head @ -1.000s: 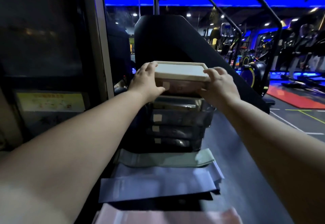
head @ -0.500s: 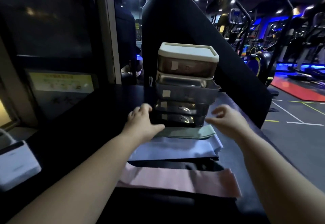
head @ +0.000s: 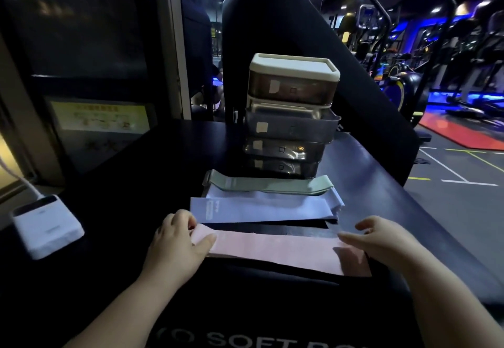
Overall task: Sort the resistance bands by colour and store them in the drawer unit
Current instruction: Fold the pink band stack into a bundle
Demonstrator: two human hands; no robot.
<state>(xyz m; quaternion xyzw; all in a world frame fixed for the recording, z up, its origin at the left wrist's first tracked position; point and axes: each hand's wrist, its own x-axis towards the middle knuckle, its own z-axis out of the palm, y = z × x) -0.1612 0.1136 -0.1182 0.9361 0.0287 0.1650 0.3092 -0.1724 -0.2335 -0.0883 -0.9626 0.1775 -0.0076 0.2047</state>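
The pink band (head: 275, 252) lies flat across the black padded top (head: 136, 184), nearest the person of four bands laid in rows. Behind it come a black band (head: 294, 225), a lavender band (head: 261, 208) and a green band (head: 270, 184), the last just in front of the drawer unit (head: 291, 118) at the far edge. The unit's second drawer (head: 291, 126) stands pulled out a little.

The hands are apart, one at each end of the pink band. The left hand (head: 174, 249) pinches the left end, thumb on top and fingers curled round the fold. The right hand (head: 387, 244) reaches to the right end with fingers stretched out, tips on or at the fabric; I see no grip there.

This band looks like a light, soft fabric loop, limp as cloth. It should sag and fold if lifted by one end, so taking both ends, or gathering it in the middle, seems the tidy way. It is neither fragile nor likely to slip, though the black band beneath could drag along.

A white device (head: 46, 225) sits near the left edge.
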